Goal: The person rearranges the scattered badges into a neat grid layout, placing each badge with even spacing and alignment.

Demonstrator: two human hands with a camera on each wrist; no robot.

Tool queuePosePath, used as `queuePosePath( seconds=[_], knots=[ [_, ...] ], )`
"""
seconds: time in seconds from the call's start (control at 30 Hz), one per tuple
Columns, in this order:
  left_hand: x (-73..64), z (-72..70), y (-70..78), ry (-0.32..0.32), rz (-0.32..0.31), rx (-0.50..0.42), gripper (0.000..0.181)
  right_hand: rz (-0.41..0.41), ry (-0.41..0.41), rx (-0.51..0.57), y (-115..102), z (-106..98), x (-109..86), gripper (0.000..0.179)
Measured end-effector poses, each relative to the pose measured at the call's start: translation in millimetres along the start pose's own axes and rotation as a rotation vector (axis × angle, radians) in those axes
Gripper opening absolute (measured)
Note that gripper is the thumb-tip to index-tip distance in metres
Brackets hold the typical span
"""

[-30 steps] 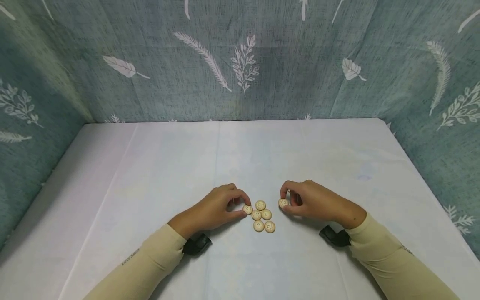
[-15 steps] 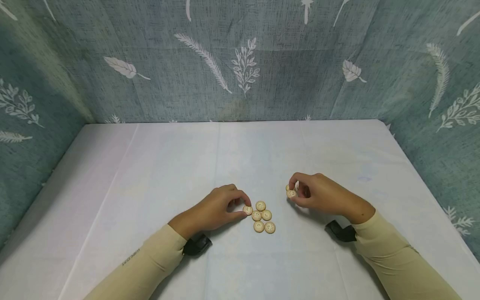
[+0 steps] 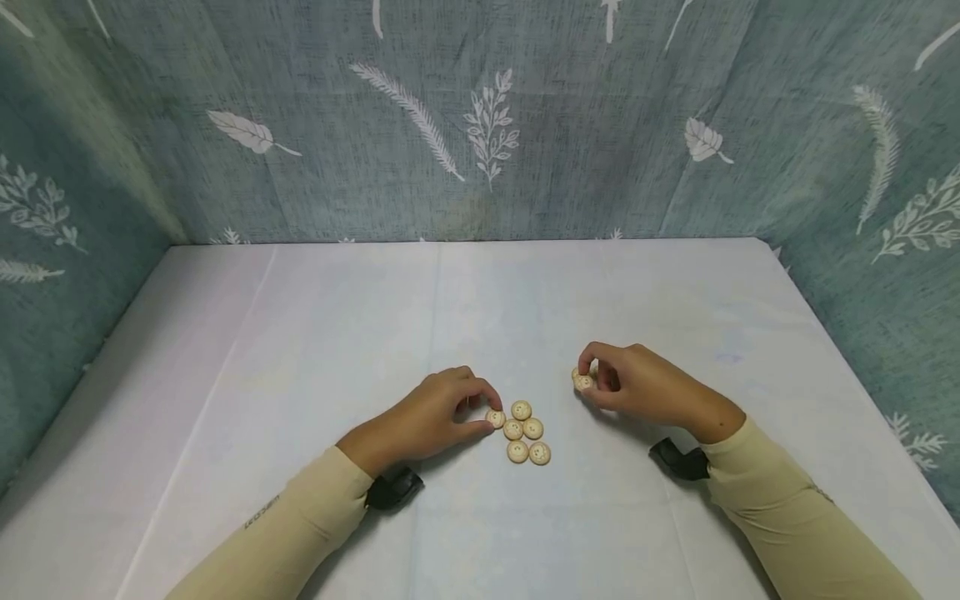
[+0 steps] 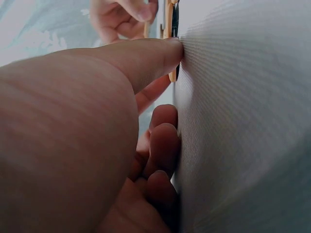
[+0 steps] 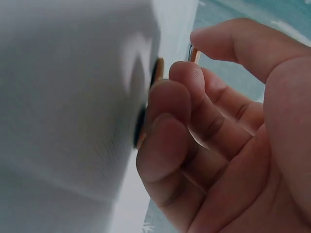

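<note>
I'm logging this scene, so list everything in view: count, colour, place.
Tablecloth: one, whitish, across the table.
Patterned fabric: pieces uncountable, grey-green with white leaves, behind and at both sides.
Clustered buttons: five, beige, on the tablecloth.
Left-hand button: one, beige, pinched beside the cluster.
Right-hand buttons: at least two, beige, one pinched, the other partly hidden.
Wrist devices: two, black, one per wrist.
Sleeves: two, beige, on the forearms.
Left hand: one, bare, left of the cluster.
Right hand: one, bare, right of it.
</note>
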State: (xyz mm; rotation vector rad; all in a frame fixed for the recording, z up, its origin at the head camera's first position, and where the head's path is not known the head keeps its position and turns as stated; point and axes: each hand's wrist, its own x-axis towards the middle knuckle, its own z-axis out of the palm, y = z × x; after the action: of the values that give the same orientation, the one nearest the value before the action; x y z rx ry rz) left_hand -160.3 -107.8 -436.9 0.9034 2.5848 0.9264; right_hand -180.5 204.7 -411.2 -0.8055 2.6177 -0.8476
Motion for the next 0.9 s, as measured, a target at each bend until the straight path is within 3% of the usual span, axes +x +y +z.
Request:
queuePosePath(
  seconds=[0.63,0.9],
  knots=[
    [-1.6,-1.6,-1.3,-0.004,-0.019,-0.005,0.018,0.024,0.014,-0.112,-8.1,17.4,12.1,0.018],
    [0.7,0.0,-1.9,0.006,0.016,0.007,0.019,0.052,0.016,-0.128,-7.6,20.9,12.5,0.016]
  ],
)
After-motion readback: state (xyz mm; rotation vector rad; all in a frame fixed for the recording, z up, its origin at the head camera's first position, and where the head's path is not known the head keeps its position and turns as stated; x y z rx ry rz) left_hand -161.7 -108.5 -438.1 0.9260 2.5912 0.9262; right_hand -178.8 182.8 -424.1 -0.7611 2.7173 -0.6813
